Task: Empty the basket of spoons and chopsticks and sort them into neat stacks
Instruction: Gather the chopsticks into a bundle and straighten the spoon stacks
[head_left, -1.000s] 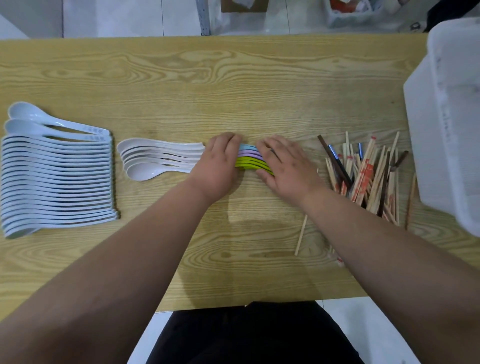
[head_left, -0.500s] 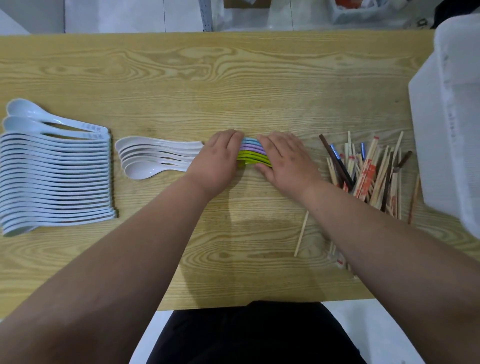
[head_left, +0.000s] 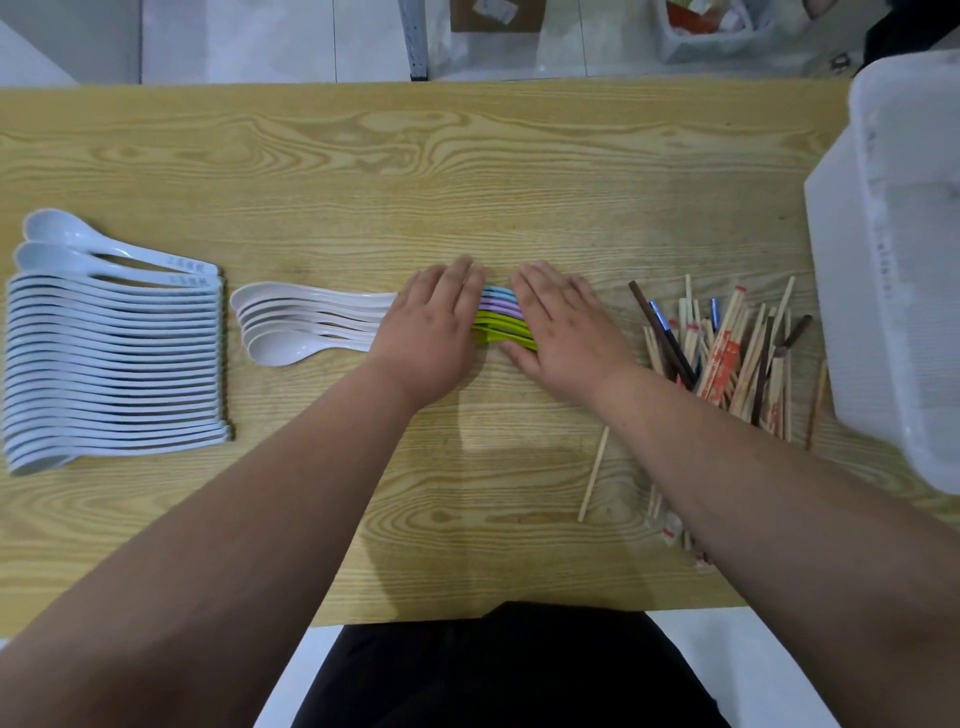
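Your left hand (head_left: 434, 332) and right hand (head_left: 563, 332) lie flat over the coloured spoons (head_left: 501, 319), so only a narrow strip of blue, purple and green edges shows between them. Their bowls and handle ends are covered, and you cannot count them. Left of the coloured spoons, the white spoons (head_left: 311, 325) lose their handle tips under your left hand. Further left, the print on the top handles of the pale blue spoons (head_left: 114, 358) is too small to read. Right of the coloured spoons, your forearm covers the near ends of some chopsticks (head_left: 727, 358), and the basket (head_left: 904, 291) beyond them is cut off by the picture's right edge, its inside washed out
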